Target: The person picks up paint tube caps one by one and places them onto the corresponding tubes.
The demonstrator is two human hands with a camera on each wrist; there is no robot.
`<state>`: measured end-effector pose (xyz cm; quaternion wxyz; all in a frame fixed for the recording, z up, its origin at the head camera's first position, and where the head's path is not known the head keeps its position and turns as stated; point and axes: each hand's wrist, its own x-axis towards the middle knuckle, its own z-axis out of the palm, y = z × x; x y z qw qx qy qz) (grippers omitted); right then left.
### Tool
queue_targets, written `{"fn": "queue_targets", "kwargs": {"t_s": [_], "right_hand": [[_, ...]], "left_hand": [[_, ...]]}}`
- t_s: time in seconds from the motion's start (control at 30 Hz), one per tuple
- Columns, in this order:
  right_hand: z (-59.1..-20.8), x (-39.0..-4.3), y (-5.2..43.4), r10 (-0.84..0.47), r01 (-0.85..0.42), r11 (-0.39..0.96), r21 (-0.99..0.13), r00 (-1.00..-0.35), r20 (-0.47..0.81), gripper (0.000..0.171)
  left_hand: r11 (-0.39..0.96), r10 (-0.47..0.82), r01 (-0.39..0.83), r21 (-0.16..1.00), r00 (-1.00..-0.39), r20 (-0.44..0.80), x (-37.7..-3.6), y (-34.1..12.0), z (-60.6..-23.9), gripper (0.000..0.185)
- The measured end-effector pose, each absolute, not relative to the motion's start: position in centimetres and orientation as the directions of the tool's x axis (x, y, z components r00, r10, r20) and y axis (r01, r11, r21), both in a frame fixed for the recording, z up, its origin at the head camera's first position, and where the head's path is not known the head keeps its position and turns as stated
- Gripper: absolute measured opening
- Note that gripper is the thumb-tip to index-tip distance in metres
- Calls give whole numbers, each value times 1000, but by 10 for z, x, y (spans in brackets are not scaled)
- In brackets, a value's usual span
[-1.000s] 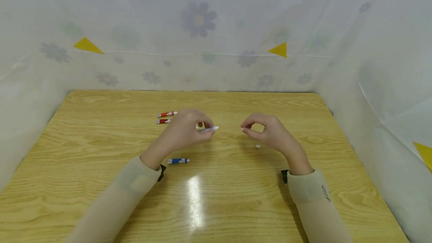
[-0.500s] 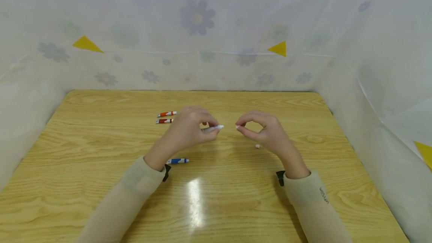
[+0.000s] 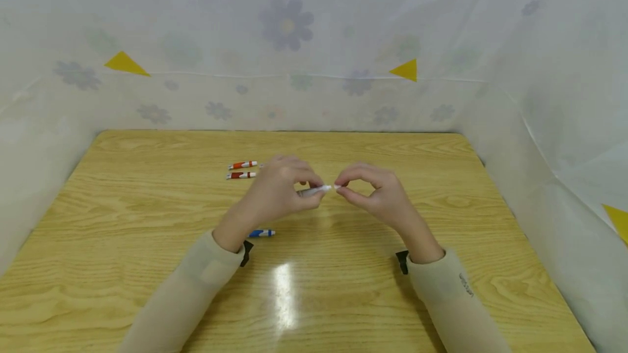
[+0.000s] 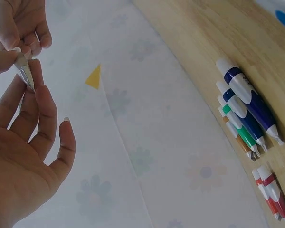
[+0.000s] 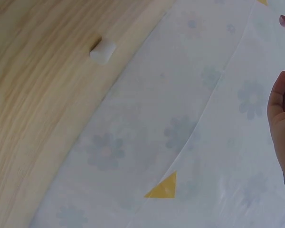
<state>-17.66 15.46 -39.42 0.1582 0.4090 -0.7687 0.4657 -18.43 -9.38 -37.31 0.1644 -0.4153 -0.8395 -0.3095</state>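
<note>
The left hand (image 3: 277, 192) and right hand (image 3: 375, 195) are raised together above the middle of the wooden worktop (image 3: 147, 266). A slim pale marker (image 3: 316, 190) is gripped in the curled fingers of the left hand, its tip pointing right, and its end is met by the pinched thumb and forefinger of the right hand. Whether a cap is held in that pinch cannot be told. A blue marker (image 3: 261, 233) is seen by the left wrist, two red markers (image 3: 242, 170) farther back. A small white piece (image 5: 102, 50) lies on the worktop.
</note>
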Motion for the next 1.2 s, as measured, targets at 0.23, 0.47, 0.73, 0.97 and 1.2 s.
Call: {"fn": "queue_targets", "kwargs": {"t_s": [0.23,0.47,0.73,0.97,1.2], "right_hand": [[-396,-175,152,-481,-778,242,-580,-615,625,30],[-397,-175,150,-494,-792,241,-561,-597,632,30],[-396,-175,149,-508,-806,252,-536,-582,635,31],[-395,-172,147,-499,-780,288,-555,-617,609,27],[-394,-173,146,-491,-778,305,-550,-623,609,25]], "left_hand": [[448,599,805,390,-594,537,-183,-91,-373,4],[448,599,800,398,-600,530,-182,-91,-374,4],[449,600,795,408,-607,521,-182,-90,-375,4],[455,592,795,402,-607,530,-181,-91,-374,5],[468,592,791,394,-612,524,-181,-93,-372,5]]}}
